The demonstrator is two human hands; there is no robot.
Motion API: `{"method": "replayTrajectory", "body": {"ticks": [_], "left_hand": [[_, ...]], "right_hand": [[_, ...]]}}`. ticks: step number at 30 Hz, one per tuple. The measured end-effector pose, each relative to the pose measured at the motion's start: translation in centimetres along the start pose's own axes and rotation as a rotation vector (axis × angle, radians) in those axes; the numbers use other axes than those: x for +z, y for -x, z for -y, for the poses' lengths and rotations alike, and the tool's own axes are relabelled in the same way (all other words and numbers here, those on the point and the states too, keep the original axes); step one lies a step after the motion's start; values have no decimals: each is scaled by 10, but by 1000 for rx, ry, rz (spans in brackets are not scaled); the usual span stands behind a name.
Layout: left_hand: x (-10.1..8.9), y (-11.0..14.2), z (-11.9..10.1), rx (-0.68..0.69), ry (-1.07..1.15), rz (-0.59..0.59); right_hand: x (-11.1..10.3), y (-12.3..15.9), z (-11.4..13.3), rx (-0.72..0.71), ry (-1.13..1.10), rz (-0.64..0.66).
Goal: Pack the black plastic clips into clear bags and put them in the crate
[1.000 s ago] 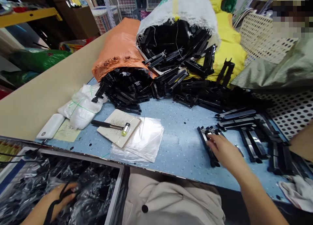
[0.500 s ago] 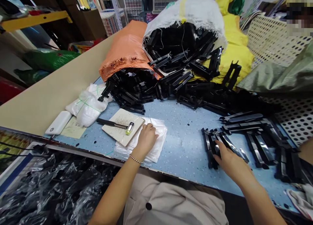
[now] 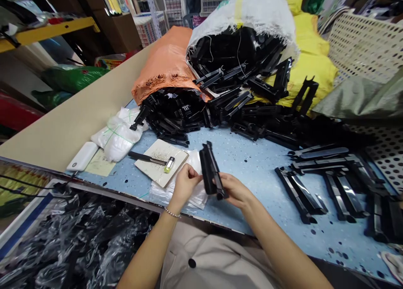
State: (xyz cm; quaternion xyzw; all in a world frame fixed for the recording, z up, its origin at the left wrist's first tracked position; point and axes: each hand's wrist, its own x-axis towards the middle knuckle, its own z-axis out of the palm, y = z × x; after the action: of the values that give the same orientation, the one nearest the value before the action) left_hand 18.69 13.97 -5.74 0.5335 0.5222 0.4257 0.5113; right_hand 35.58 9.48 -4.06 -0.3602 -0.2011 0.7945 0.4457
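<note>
My right hand (image 3: 234, 190) grips a long black plastic part (image 3: 210, 167), held upright over the near middle of the table; it looks like two glossy strips side by side. Close to its left is my left hand (image 3: 185, 183), thumb and fingers pinched together on what seems to be the edge of a thin clear plastic bag. A stack of these plastic bags (image 3: 197, 199) lies flat beneath both hands. Left of the stack, a small hammer (image 3: 153, 159) with a black handle rests on a pale square board (image 3: 160, 178).
More black parts (image 3: 300, 192) lie in rows at the right. Behind, an orange sack (image 3: 166, 58) and a white sack (image 3: 242, 8) spill black parts onto the blue table (image 3: 245, 213). A white device (image 3: 82, 156) sits by a tied white bundle (image 3: 118, 138). Bagged parts (image 3: 78, 238) fill a bin at lower left.
My right hand has picked up black parts from the right-hand row and brought them left, beside my left hand. My left hand has gone from lying on the bags to a pinch.
</note>
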Motion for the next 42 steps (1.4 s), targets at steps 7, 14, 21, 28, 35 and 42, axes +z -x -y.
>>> {"method": "replayTrajectory", "body": {"ticks": [7, 14, 21, 28, 35, 42], "left_hand": [[-32, 1, -12, -30, 363, -102], [-16, 5, -9, 2, 220, 18], [-32, 6, -10, 243, -152, -63], [-39, 0, -8, 397, -593, -27], [-47, 3, -5, 437, -482, 198], [-21, 61, -35, 469, -496, 660]], "right_hand": [[0, -16, 6, 26, -67, -11], [9, -20, -2, 29, -78, 53], [0, -20, -7, 38, -85, 18], [-5, 5, -11, -90, -29, -93], [-24, 27, -31, 278, -158, 135], [-4, 4, -37, -97, 266, -212]]}}
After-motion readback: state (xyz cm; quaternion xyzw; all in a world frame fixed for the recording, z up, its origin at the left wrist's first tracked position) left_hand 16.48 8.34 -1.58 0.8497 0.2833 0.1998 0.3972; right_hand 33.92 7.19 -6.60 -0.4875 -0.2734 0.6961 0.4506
